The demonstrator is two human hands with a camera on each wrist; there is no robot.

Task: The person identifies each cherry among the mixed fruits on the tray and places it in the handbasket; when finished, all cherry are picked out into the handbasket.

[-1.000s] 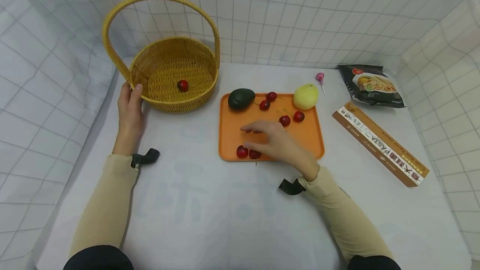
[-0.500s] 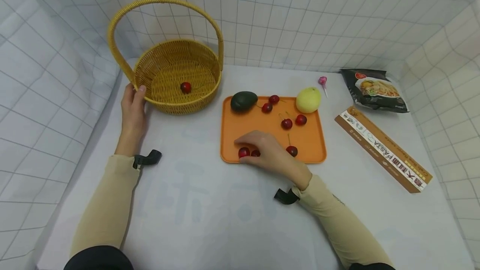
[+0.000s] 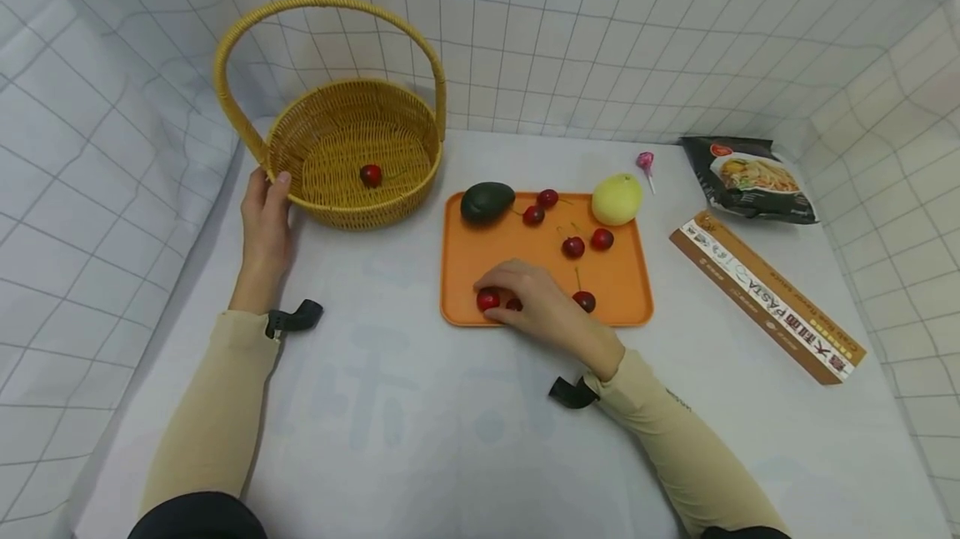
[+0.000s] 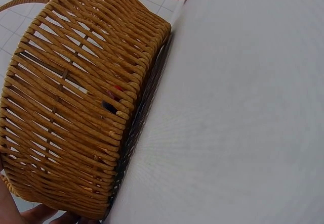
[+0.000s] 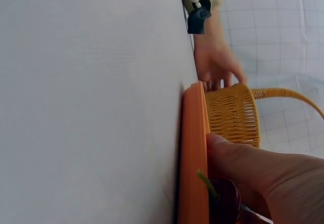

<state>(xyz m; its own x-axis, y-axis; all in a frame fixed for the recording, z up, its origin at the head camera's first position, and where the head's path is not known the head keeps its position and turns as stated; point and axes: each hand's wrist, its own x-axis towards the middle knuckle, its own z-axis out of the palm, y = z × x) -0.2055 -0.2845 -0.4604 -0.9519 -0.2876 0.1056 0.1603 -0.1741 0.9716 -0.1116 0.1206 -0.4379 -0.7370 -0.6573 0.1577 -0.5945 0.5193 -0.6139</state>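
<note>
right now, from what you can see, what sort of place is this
Probably a staged tabletop set-up: white grid-patterned sheeting rises behind and on both sides of a white table, which bears a wicker basket and an orange tray with cherries on it.

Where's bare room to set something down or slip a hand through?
Table: wide patch in front of the tray, between the sleeves; strips between basket and tray, tray and pasta box. On the tray: between avocado and right hand.
Crowded: tray's far right corner, yellow fruit near cherries; around the right hand, pinching a cherry beside others.
</note>
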